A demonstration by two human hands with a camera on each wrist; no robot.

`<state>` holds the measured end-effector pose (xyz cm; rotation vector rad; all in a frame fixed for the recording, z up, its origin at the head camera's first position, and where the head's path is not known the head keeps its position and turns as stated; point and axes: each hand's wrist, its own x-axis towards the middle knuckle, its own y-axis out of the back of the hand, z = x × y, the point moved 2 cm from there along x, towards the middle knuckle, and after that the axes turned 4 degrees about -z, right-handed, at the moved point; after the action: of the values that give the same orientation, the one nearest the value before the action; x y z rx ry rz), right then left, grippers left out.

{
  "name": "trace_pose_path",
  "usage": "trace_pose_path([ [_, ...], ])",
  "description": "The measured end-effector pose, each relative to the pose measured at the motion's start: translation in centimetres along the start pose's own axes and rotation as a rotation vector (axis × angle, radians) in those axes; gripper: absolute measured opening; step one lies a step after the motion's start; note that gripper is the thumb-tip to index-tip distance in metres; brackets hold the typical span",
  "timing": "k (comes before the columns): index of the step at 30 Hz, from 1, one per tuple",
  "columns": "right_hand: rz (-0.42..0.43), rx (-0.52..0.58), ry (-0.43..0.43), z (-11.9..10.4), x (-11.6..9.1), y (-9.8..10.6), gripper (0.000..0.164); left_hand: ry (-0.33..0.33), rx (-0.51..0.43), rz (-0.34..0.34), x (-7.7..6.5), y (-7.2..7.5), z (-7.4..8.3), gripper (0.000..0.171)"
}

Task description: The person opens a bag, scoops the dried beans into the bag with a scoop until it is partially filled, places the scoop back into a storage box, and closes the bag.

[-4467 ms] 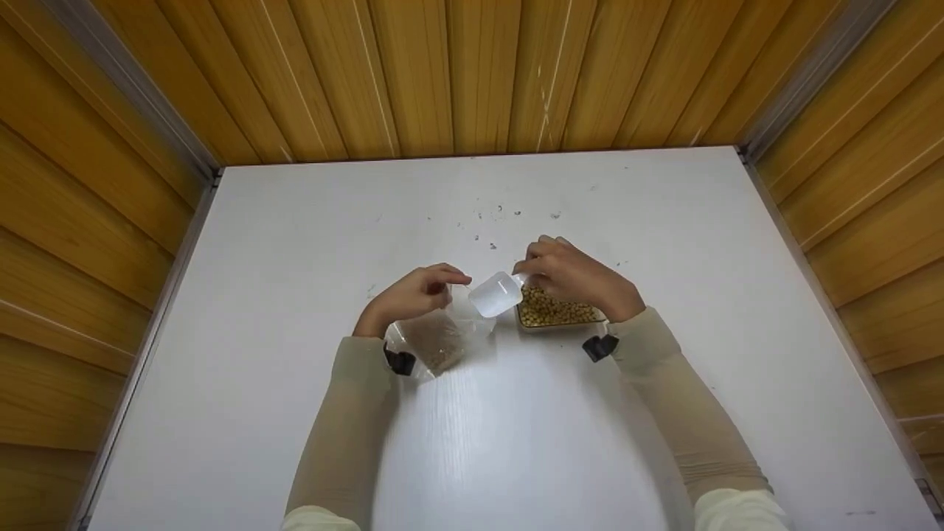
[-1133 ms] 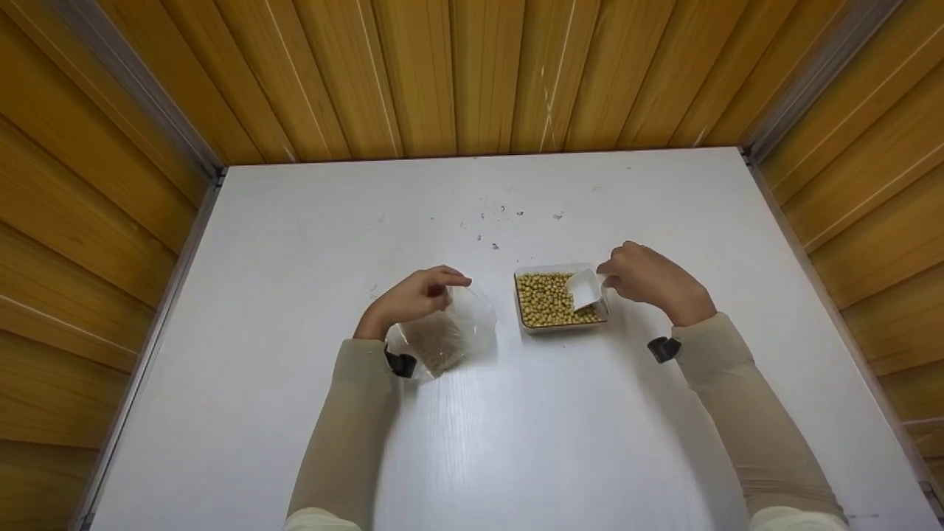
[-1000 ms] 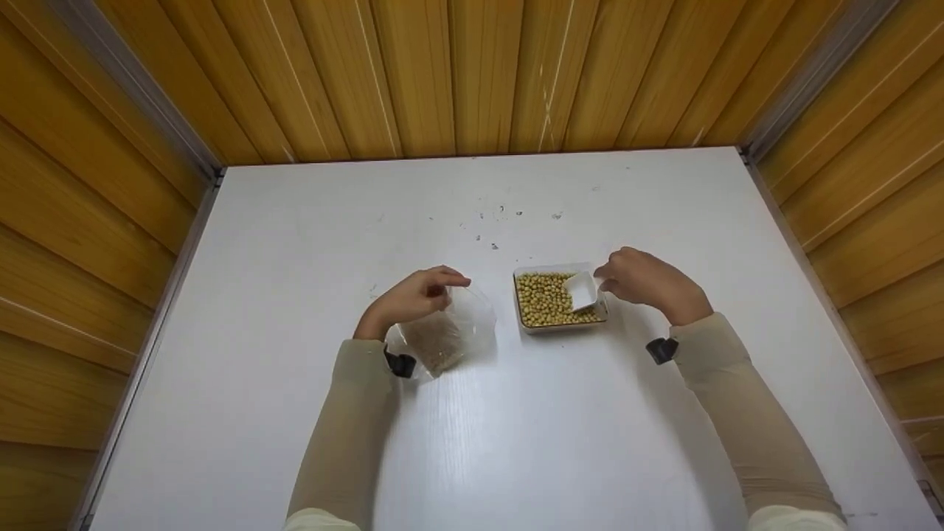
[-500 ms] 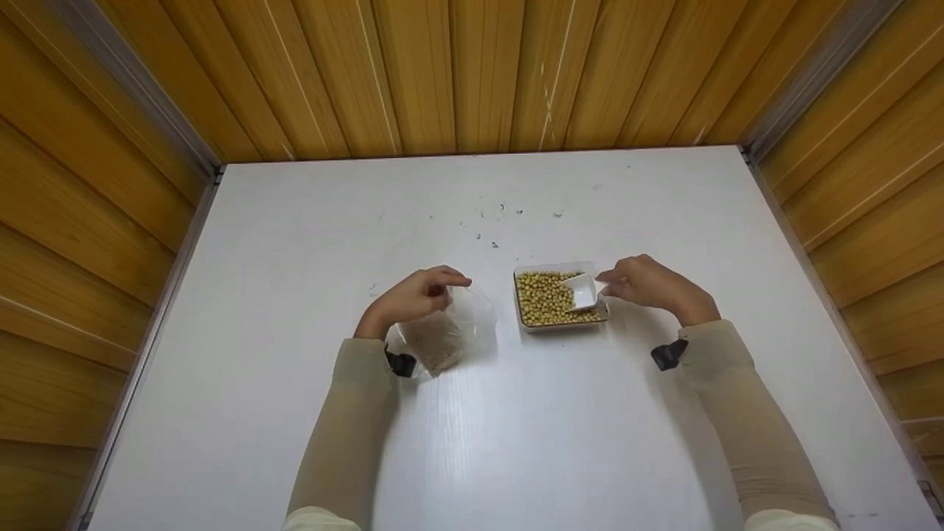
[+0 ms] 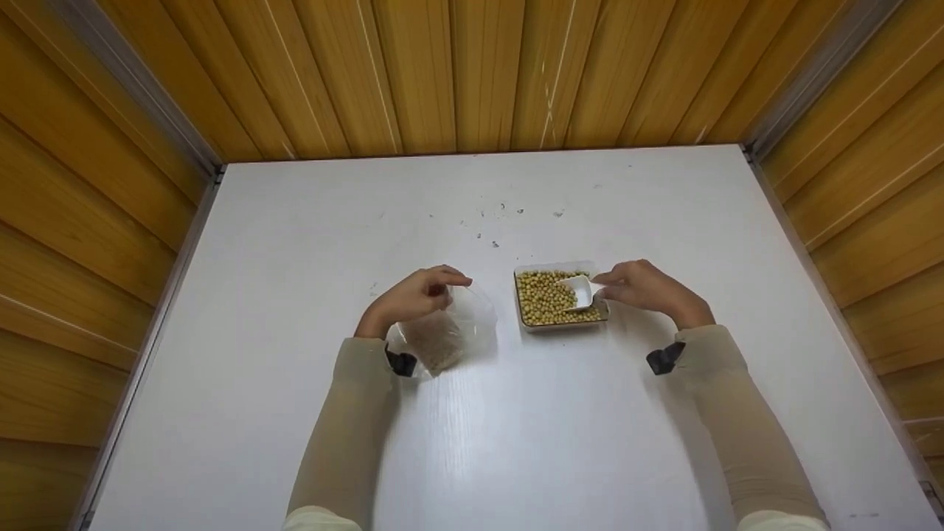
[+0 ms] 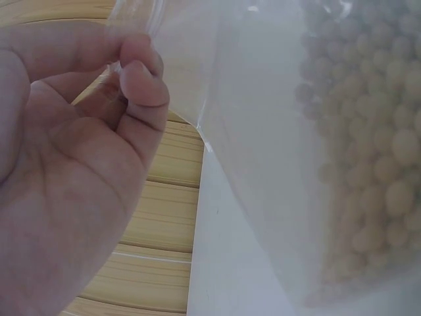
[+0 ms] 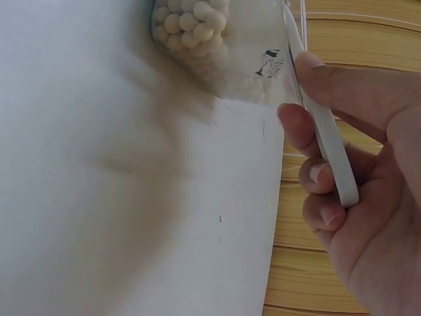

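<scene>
My left hand [image 5: 413,297] pinches the top edge of a clear plastic bag [image 5: 472,328] between thumb and fingers. Round pale beans [image 6: 378,151] fill the lower part of the bag in the left wrist view. My right hand [image 5: 649,291] grips the handle [image 7: 332,148] of a white scoop [image 5: 582,293]. The scoop's bowl dips into yellow soybeans [image 5: 544,295] at the right side of a clear rectangular container [image 5: 564,327], its mouth facing left, with beans at its front lip. In the right wrist view the bowl is out of frame.
The white table [image 5: 310,228] carries the bag and container side by side. Small dark marks [image 5: 495,244] dot its surface behind them. Wood-look panels [image 5: 479,81] stand at the back and both sides. A black wrist mount [image 5: 665,358] sits on the right sleeve.
The right hand took the scoop from over the bag to the container's right side. Since then the scoop has tilted and pushed left into the soybeans. The left hand has kept its place.
</scene>
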<state>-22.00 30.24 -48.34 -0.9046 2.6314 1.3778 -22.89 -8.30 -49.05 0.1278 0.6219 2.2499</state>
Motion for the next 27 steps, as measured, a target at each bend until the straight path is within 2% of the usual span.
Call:
trace_pose_path([
  [4, -0.003, 0.024, -0.023, 0.1, 0.2, -0.3, 0.037, 0.016, -0.020, -0.009, -0.2, 0.0, 0.1, 0.042],
  [11, 0.006, 0.060, -0.058, 0.1, 0.5, -0.8, 0.038, 0.000, -0.018, -0.007, -0.2, 0.0, 0.2, 0.042],
  [19, 0.071, 0.003, -0.039, -0.4, 0.7, -1.2, 0.036, -0.010, 0.003, -0.006, -0.1, 0.1, 0.2, 0.041],
  [27, 0.090, -0.056, -0.004, -1.0, 0.5, -1.3, 0.034, -0.004, 0.009, -0.006, -0.1, 0.1, 0.1, 0.041],
])
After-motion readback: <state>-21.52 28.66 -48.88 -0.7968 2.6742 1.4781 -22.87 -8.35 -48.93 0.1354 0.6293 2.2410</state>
